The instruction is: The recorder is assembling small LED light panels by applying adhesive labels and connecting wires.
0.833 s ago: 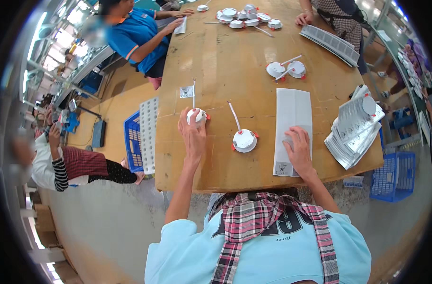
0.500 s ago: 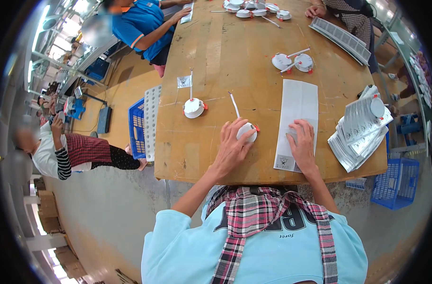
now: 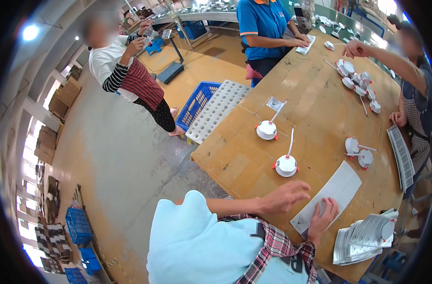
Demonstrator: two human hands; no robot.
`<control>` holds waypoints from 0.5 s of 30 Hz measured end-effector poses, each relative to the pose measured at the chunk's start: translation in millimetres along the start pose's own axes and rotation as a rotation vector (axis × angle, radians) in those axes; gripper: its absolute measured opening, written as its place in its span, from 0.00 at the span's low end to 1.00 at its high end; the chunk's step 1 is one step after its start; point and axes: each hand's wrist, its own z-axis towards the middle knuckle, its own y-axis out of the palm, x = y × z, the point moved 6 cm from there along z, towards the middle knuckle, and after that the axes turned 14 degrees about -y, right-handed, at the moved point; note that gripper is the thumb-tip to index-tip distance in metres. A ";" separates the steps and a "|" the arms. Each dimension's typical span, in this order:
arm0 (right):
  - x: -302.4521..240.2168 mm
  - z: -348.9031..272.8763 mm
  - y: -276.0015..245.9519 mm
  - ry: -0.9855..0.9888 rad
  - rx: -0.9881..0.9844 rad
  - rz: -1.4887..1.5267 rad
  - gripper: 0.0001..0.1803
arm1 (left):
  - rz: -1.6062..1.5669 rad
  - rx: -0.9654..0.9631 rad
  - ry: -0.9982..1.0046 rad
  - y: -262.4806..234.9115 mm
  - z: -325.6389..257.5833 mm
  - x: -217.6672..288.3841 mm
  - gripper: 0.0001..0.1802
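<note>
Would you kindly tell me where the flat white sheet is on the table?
In the head view, the flat white sheet lies near the wooden table's front edge, under the right hand, beside a round white lamp.

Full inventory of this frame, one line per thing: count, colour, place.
wooden table: 1, tan, right half
round lamp fixtures: 2 near, white with orange clips, table middle, leads up; 2 more right of them; a cluster at the far end
flat white sheet: 1, near table edge, under right hand
stack of flat packs: 1, grey-white, near right corner
hole tray: 1, white, off the table's left edge
crate: 1, blue, on floor beside tray
other people: 3, one standing on the floor at left, two at the far table
left hand: open, above table edge, holding nothing
right hand: resting on the sheet
</note>
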 end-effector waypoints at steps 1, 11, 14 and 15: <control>-0.4 1.3 0.3 0.009 -0.014 -0.022 0.15 | -0.094 -0.128 -0.092 11.1 -1.1 -1.8 0.16; 11.2 1.3 -0.1 0.020 0.018 0.011 0.12 | -0.590 -0.460 -0.653 64.8 -2.9 -18.3 0.30; 9.7 -2.7 -0.9 0.020 0.035 0.027 0.12 | -0.812 -0.500 -0.749 83.6 -9.3 -26.8 0.33; 9.0 -4.4 -0.2 0.024 0.033 0.040 0.12 | -0.816 -0.498 -0.751 88.6 -11.5 -29.6 0.33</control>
